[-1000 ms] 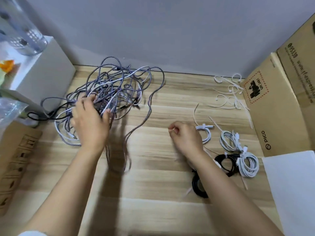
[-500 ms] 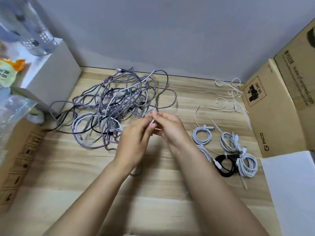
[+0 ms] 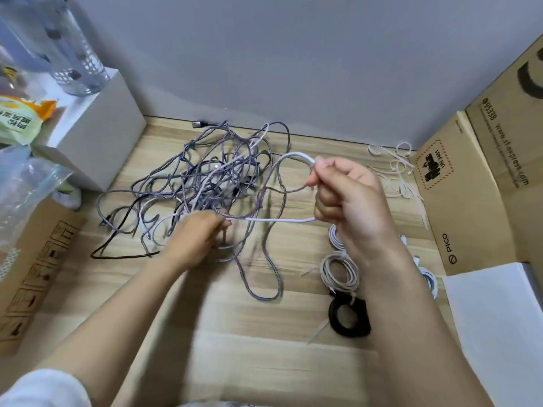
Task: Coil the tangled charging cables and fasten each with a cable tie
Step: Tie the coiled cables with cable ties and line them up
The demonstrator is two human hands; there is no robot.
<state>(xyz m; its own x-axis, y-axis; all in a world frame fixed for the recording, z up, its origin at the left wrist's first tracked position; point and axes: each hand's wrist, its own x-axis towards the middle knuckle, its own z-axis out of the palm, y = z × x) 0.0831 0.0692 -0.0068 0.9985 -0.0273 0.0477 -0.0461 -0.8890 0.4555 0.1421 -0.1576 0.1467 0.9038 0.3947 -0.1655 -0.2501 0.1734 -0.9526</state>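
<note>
The task is judged to be partly done, with the larger share left. To the right, near the table's (image 3: 264,362) front half, several finished coils are laid out: a white coil (image 3: 338,273) is seen just beside a black coil (image 3: 348,317), each with what looks like a tie around it, and further white coils are partly hidden behind the right forearm, so their number cannot be told. A loose heap of unused cable ties (image 3: 393,171) is spread near the back right, beside a cardboard box (image 3: 470,201). The tangled pile of cables (image 3: 211,183), mostly grey braided with one black strand trailing out at the left, is seen spread in the middle left of the table and is not yet sorted. One white cable (image 3: 276,220) is being drawn out of that pile: it is gripped by the right hand (image 3: 349,198), which is raised above the table with the fingers curled round the cable where a first loop is being formed, and it is pinched near the pile by the left hand (image 3: 194,239), whose fingers are blurred. This cable is not yet freed, coiled or tied. A white box (image 3: 97,142) is seen at the back left.
</note>
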